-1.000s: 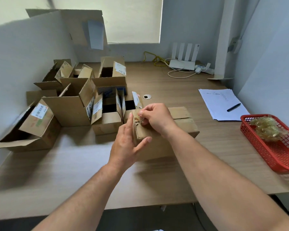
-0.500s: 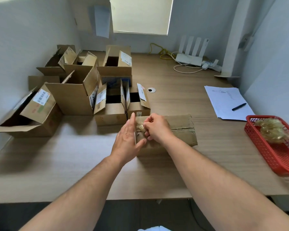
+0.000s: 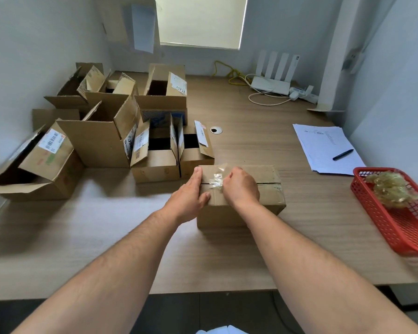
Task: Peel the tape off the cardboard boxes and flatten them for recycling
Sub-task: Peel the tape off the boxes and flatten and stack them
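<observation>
A closed cardboard box lies on the wooden desk in front of me. My left hand is pressed flat against the box's left end, thumb over its top edge. My right hand pinches a strip of clear tape lifted from the top seam near that end. Several opened cardboard boxes stand in a cluster at the left and back of the desk.
A red plastic basket holding a wad of peeled tape sits at the right edge. Papers with a black pen lie behind it. A white router and cables are at the back by the wall.
The box has dropped from tilted up to flat on the desk. My right hand has pulled the tape strip free from the left end, and the view has tipped downward.
</observation>
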Motion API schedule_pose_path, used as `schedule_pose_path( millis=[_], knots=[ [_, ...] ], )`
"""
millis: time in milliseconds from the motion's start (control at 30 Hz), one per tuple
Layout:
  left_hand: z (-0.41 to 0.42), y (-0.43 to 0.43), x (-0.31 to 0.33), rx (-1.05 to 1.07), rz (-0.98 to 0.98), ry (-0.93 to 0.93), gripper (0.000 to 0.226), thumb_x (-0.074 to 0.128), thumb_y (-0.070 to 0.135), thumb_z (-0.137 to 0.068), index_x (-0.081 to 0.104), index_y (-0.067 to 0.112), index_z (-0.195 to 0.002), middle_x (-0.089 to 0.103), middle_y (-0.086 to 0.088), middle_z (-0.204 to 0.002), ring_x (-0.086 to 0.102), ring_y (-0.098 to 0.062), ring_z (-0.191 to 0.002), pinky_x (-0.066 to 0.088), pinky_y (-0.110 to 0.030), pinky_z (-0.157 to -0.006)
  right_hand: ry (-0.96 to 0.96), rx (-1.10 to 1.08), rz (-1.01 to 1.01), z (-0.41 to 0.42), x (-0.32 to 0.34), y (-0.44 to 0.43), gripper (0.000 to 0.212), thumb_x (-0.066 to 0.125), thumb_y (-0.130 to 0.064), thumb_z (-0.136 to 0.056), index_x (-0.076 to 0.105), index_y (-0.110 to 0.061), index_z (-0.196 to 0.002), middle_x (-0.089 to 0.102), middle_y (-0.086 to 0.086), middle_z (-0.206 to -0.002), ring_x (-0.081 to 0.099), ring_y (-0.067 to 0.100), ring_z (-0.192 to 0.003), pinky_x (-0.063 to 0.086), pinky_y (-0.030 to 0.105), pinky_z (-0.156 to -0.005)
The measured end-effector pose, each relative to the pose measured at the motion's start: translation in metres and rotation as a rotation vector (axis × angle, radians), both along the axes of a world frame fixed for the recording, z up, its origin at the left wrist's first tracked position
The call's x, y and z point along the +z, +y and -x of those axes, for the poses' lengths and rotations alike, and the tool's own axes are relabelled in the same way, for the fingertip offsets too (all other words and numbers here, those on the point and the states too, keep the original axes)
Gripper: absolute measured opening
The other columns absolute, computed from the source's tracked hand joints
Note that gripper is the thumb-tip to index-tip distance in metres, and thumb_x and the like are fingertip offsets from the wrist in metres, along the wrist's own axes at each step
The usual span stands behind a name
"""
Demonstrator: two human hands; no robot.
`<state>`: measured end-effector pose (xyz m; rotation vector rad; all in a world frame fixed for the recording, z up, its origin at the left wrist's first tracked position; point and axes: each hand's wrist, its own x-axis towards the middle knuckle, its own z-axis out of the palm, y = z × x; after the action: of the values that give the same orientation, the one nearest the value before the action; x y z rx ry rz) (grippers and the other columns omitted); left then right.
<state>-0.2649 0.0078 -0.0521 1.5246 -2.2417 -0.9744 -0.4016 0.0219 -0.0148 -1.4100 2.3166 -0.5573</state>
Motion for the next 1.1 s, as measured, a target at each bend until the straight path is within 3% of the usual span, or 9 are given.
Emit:
schedule_pose_path(
  millis=[133,267,500,633,733,900,1000,1100],
  knots=[
    [0.002,-0.009,-0.001,-0.037,0.021,-0.100,0.066,0.040,0.033,-0.102,0.003,0.021,-0.155,-0.007,0.007,-0.162,0.010,-0.016,-0.149,0.019,-0.040,-0.119,-0.034,-0.138,0.035,0.017,-0.002,0.005,0.022,0.040,-0.012,-0.095,0.050,-0.010,-0.115,0.063,0.015,-0.114,0.058,0.034,-0.105,0.043,0.033,-0.080],
    [0.003,-0.013,-0.001,-0.047,0.069,-0.196,0.063,0.038,0.037,-0.102,0.008,0.022,-0.155,-0.005,0.008,-0.162,0.015,-0.016,-0.148,0.024,-0.038,-0.116,-0.037,-0.079,0.078,0.020,-0.002,0.002,0.022,0.042,-0.012,-0.094,0.061,-0.011,-0.106,0.065,0.013,-0.111,0.058,0.032,-0.103,0.043,0.030,-0.079],
    [0.001,-0.014,0.000,-0.064,0.091,-0.202,0.062,0.039,0.039,-0.102,0.014,0.020,-0.155,-0.002,0.007,-0.162,0.015,-0.016,-0.148,0.027,-0.040,-0.115,0.194,0.134,0.017,-0.008,0.001,0.002,0.052,0.044,-0.056,-0.093,0.060,-0.013,-0.120,0.052,0.010,-0.121,0.054,0.029,-0.112,0.043,0.035,-0.088],
    [0.000,-0.014,0.001,-0.076,0.101,-0.205,0.062,0.038,0.040,-0.102,0.013,0.019,-0.155,-0.003,0.007,-0.162,0.015,-0.016,-0.147,0.025,-0.037,-0.116,0.235,0.166,0.019,-0.017,0.001,-0.002,0.031,0.050,-0.026,-0.095,0.055,-0.011,-0.122,0.054,0.011,-0.124,0.054,0.030,-0.114,0.044,0.034,-0.090],
    [-0.002,-0.015,0.001,-0.102,0.128,-0.228,0.062,0.036,0.042,-0.102,0.013,0.019,-0.155,-0.001,0.006,-0.163,0.021,-0.020,-0.145,0.026,-0.036,-0.115,0.155,0.039,0.049,-0.010,0.001,-0.005,0.025,0.045,-0.015,-0.096,0.060,-0.011,-0.116,0.061,0.012,-0.119,0.057,0.031,-0.110,0.045,0.032,-0.086],
    [-0.003,-0.017,0.002,-0.129,0.176,-0.246,0.060,0.037,0.041,-0.102,0.019,0.015,-0.153,0.005,-0.001,-0.163,0.018,-0.023,-0.145,0.022,-0.036,-0.116,-0.019,-0.236,0.127,0.005,-0.003,-0.003,0.014,0.048,-0.015,-0.094,0.057,-0.018,-0.104,0.061,0.010,-0.113,0.059,0.030,-0.102,0.042,0.030,-0.079],
    [-0.005,-0.019,0.000,-0.163,0.255,-0.269,0.055,0.038,0.040,-0.101,0.030,0.010,-0.146,0.010,-0.006,-0.161,0.012,-0.023,-0.147,0.014,-0.036,-0.119,0.046,-0.224,0.091,0.008,-0.005,-0.001,0.017,0.047,-0.016,-0.094,0.063,-0.018,-0.100,0.051,0.011,-0.118,0.058,0.030,-0.097,0.040,0.028,-0.077],
    [-0.004,-0.023,-0.002,-0.236,0.320,-0.294,0.049,0.034,0.038,-0.102,0.034,0.006,-0.140,0.008,-0.007,-0.162,0.005,-0.021,-0.149,0.009,-0.039,-0.120,0.145,-0.128,0.031,0.004,-0.004,0.000,0.028,0.041,-0.021,-0.097,0.062,-0.014,-0.113,0.053,0.012,-0.122,0.056,0.032,-0.106,0.041,0.030,-0.080]
  ],
)
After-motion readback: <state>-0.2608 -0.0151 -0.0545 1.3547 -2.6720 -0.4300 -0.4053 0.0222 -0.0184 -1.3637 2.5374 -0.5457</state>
